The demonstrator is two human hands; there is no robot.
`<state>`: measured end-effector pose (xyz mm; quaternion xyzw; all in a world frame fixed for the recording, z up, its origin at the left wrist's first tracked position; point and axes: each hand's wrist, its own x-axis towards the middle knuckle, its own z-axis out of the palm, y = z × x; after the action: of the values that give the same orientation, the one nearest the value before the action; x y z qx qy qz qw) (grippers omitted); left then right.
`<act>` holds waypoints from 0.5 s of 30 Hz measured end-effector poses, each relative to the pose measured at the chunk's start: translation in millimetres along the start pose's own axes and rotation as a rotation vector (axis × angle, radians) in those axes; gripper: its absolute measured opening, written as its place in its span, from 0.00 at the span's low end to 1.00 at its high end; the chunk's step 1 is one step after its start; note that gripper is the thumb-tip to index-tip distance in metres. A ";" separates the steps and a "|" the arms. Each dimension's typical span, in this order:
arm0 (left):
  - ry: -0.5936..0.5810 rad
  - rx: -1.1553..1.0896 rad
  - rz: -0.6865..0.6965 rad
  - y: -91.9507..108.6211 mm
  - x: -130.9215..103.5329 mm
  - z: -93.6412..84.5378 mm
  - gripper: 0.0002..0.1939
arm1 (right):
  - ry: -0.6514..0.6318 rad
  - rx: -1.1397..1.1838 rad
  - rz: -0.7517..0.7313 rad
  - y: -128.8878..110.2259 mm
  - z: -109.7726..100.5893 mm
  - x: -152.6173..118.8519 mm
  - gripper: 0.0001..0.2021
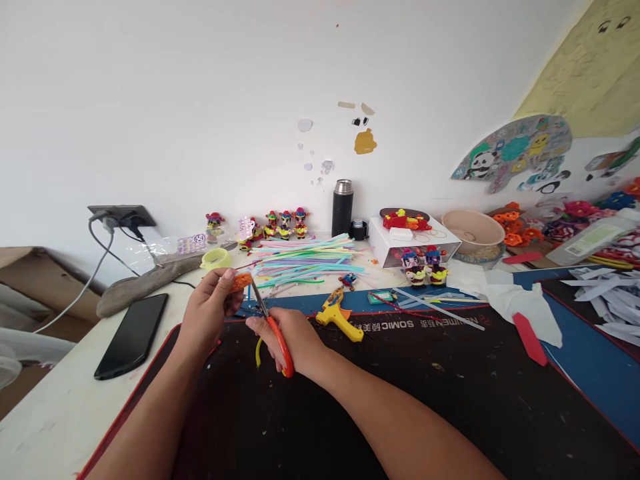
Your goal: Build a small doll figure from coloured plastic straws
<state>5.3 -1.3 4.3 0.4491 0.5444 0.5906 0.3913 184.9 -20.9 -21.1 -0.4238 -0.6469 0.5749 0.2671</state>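
My left hand (210, 300) pinches a small fuzzy orange piece (242, 281) above the back left part of the black mat (400, 400). In my right hand (295, 337) are scissors with orange handles (281, 343); their metal blades point up and away, touching or very near the orange piece. Whether the blades are closed on it is too small to tell. A short yellow-green strip (259, 352) shows just left of my right hand. To the right of the hands lies a yellow glue gun (340, 317).
A black phone (133, 335) lies at the left. Pastel pipe cleaners (305, 260) are piled behind the hands. Small figures (285, 225), a black thermos (343, 208) and a white box (415, 240) stand further back. White strips (607, 300) lie at the right.
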 end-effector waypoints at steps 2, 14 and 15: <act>0.018 -0.082 0.020 -1.1 2.5 -0.8 0.23 | 0.000 0.032 0.004 3.4 -1.2 2.3 0.30; 0.016 -0.116 0.108 -10.1 10.9 -4.8 0.23 | -0.094 0.314 0.000 13.1 -0.2 12.9 0.33; 0.019 -0.095 0.125 -10.5 11.2 -4.7 0.23 | -0.108 0.325 -0.009 13.0 -0.1 12.5 0.33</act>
<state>-2.8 9.0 -5.0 0.4574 0.4906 0.6432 0.3694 181.9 -10.4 -35.4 -0.3405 -0.5608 0.6927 0.2995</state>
